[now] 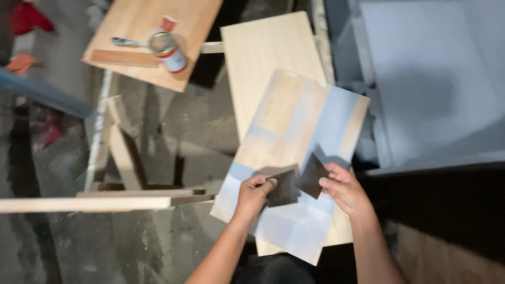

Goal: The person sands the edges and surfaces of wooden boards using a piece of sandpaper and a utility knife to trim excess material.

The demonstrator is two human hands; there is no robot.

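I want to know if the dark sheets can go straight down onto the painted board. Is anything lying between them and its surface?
Nothing visible does. The left hand pinches one dark sheet and the right hand the other dark sheet, both right over the painted board. The can and wood strip sit on another board, far off.

Dark grey-brown square sheet [284, 188] in left hand [254, 194]; a second, near-black one [313, 175] in right hand [343, 188].

Board [294, 158] beneath: pale wood, blotched with light blue-grey paint, bare tan patches toward 12 o'clock.

Plain blond wood panel [263, 68] at 11 o'clock of it, unpainted.

Orange-tan plywood [142, 26] far off at 10 o'clock; on it a can [168, 51], red and white with a silvery top, and a red lid [168, 23].

Grey-white painted sheets [431, 79] at 2 o'clock.

Floor [189, 131] dull grey, mottled.

Red cloth [26, 18] in the corner at 10 o'clock.
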